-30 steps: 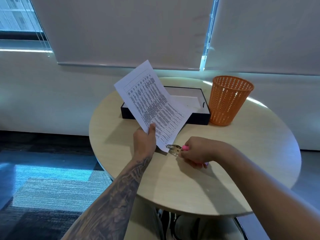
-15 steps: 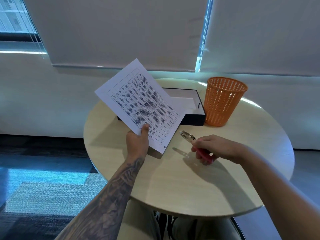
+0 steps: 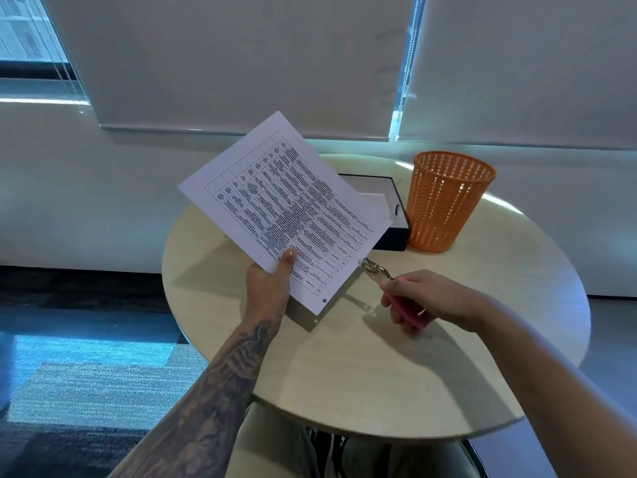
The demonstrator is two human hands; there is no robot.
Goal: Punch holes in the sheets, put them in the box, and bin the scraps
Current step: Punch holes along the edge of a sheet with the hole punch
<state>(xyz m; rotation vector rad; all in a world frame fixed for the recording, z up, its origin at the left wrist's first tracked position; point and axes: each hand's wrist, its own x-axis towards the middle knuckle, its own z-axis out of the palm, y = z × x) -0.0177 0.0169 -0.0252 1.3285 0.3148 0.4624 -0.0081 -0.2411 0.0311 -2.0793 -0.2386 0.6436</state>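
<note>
One hole shows at the near corner of the sheets (image 3: 286, 205). My left hand (image 3: 267, 288) pinches them; fingers of my right hand (image 3: 427, 298) curl round the punch (image 3: 374, 270), nose at the paper edge just beyond. I'd seat the edge fully, squarely, then squeeze.

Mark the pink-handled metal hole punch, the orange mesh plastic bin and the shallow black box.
Pink-handled metal hole punch (image 3: 376, 271): head view, metal head.
Orange mesh plastic bin (image 3: 444, 208): head view, side wall.
Shallow black box (image 3: 393, 239): head view, near outer wall.
</note>
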